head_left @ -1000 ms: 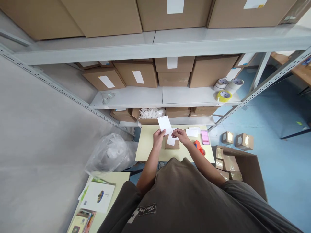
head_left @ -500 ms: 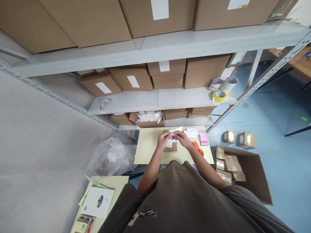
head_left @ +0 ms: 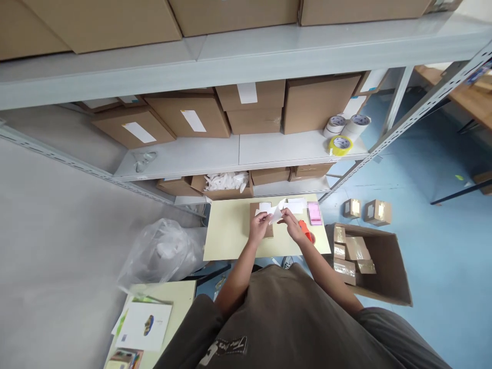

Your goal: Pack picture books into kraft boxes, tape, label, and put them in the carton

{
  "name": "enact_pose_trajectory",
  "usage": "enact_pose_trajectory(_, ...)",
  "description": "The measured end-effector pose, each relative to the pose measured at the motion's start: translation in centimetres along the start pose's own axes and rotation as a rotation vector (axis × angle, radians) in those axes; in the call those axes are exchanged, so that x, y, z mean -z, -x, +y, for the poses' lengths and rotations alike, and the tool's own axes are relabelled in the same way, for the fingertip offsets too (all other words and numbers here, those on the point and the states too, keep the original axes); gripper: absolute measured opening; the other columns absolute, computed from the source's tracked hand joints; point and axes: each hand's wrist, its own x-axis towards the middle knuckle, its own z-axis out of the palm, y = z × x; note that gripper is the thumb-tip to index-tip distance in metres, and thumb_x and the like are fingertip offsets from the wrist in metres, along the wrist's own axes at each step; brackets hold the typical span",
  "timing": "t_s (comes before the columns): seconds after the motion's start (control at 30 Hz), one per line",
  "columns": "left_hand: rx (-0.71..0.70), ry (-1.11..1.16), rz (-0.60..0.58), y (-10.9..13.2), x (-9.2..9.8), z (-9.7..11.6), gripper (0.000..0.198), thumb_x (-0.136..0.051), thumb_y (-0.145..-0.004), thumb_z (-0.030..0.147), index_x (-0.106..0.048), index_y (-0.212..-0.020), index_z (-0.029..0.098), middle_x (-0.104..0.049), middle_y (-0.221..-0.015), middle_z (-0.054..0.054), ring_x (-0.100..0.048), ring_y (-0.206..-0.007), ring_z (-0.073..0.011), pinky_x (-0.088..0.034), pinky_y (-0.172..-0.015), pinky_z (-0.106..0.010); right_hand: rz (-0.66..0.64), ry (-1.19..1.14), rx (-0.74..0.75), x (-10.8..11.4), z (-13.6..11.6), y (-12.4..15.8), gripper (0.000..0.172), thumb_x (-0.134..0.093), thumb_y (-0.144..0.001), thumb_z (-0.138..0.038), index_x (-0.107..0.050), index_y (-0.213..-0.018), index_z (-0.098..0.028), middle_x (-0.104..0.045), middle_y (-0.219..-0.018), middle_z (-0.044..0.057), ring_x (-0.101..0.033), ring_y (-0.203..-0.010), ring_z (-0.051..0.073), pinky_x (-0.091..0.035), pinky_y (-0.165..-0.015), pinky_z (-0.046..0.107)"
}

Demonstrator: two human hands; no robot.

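Note:
A curled white paper slip (head_left: 277,214) is held up over the pale yellow table (head_left: 228,230). My left hand (head_left: 260,224) pinches its left end, fingers closed. At its right edge, my right hand (head_left: 290,224) has bent fingers closed on the paper. Beneath them lies a flat brown cardboard box (head_left: 254,208) with white paper on top, partly hidden by my hands. An orange tape dispenser (head_left: 305,230) rests close to my right wrist. White sheets (head_left: 295,205) and a pink stack (head_left: 314,213) lie farther right on the tabletop.
Metal shelving (head_left: 215,159) with cardboard boxes and tape rolls (head_left: 340,145) rises beyond the table. A large open carton (head_left: 394,271) holding small taped boxes stands at right. Left are a clear plastic bag (head_left: 161,251) and a side table with booklets (head_left: 144,325).
The view has shifted slightly. The paper slip now shows wider and curled between my hands, and my right hand has moved a little away from my left.

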Motion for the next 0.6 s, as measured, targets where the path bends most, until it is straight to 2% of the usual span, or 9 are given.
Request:
enact_pose_trajectory(0.07,-0.010,-0.011,-0.033,-0.7,0.6,0.1,0.043,-0.081,-0.083,0.060,-0.078,-0.078,0.017,-0.072,-0.075,-0.003,-0.067,-0.075,-0.0187,-0.054,-0.070,-0.028,0.066,0.003,0.007,-1.4,0.3,-0.3,0.029,-0.060,-0.096,-0.056,-0.054,-0.089,-0.028,-0.066,-0.099,0.000,-0.065,-0.100,0.023,-0.056,-0.086,0.036)
enact_pose_trajectory(0.17,-0.037,0.013,-0.103,-1.9,1.8,0.6,0.041,-0.081,-0.082,0.058,-0.079,-0.077,0.017,-0.073,-0.077,-0.005,-0.066,-0.073,-0.0187,-0.053,-0.067,-0.028,0.156,0.007,0.025,-4.2,0.8,-1.1,0.036,-0.073,-0.088,-0.060,-0.058,-0.093,-0.027,-0.066,-0.090,0.000,-0.064,-0.091,0.023,-0.055,-0.081,0.035)
enact_pose_trajectory(0.23,-0.032,0.030,-0.118,-2.9,3.4,0.7,0.041,-0.082,-0.081,0.058,-0.079,-0.078,0.017,-0.073,-0.077,-0.005,-0.066,-0.072,-0.0187,-0.053,-0.066,-0.028,0.203,0.004,0.035,-5.9,1.2,-1.6,0.038,-0.075,-0.085,-0.061,-0.059,-0.089,-0.026,-0.065,-0.084,0.000,-0.062,-0.085,0.022,-0.053,-0.078,0.034)
enact_pose_trajectory(0.27,-0.022,0.040,-0.090,-3.6,4.6,0.6,0.041,-0.082,-0.080,0.058,-0.079,-0.078,0.017,-0.073,-0.076,-0.005,-0.066,-0.071,-0.0186,-0.052,-0.066,-0.028,0.220,0.001,0.034,-6.4,1.4,-1.8,0.038,-0.075,-0.085,-0.060,-0.059,-0.086,-0.026,-0.064,-0.082,0.000,-0.061,-0.083,0.022,-0.052,-0.078,0.033)
enact_pose_trajectory(0.33,0.005,0.075,0.055,-5.2,8.2,0.1,0.043,-0.081,-0.079,0.060,-0.078,-0.079,0.017,-0.074,-0.077,-0.004,-0.065,-0.072,-0.0182,-0.051,-0.067,-0.027,0.253,0.002,0.022,-7.1,1.8,-2.2,0.036,-0.075,-0.084,-0.057,-0.056,-0.079,-0.026,-0.062,-0.078,-0.001,-0.058,-0.080,0.021,-0.050,-0.076,0.032)
enact_pose_trajectory(0.37,0.018,0.098,0.168,-6.2,10.5,-0.3,0.044,-0.080,-0.079,0.061,-0.078,-0.080,0.017,-0.074,-0.077,-0.003,-0.065,-0.073,-0.0180,-0.051,-0.068,-0.027,0.272,0.006,0.011,-7.3,2.0,-2.3,0.036,-0.075,-0.083,-0.054,-0.055,-0.076,-0.026,-0.060,-0.076,-0.002,-0.057,-0.078,0.020,-0.049,-0.074,0.031)
enact_pose_trajectory(0.5,0.035,0.072,0.587,-9.4,20.9,-1.9,0.048,-0.077,-0.079,0.064,-0.074,-0.075,0.017,-0.068,-0.067,0.000,-0.063,-0.070,-0.0171,-0.050,-0.065,-0.025,0.374,0.011,-0.021,-8.5,3.3,-3.8,0.039,-0.078,-0.076,-0.049,-0.048,-0.071,-0.026,-0.055,-0.069,-0.004,-0.052,-0.069,0.017,-0.046,-0.067,0.029)
enact_pose_trajectory(0.6,0.024,0.015,0.663,-9.6,27.1,-2.6,0.045,-0.077,-0.079,0.062,-0.074,-0.076,0.017,-0.067,-0.066,0.000,-0.063,-0.070,-0.0177,-0.050,-0.065,-0.025,0.449,-0.031,-0.033,-11.2,4.6,-6.7,0.036,-0.082,-0.069,-0.045,-0.052,-0.076,-0.025,-0.059,-0.071,-0.004,-0.055,-0.068,0.016,-0.048,-0.067,0.029)
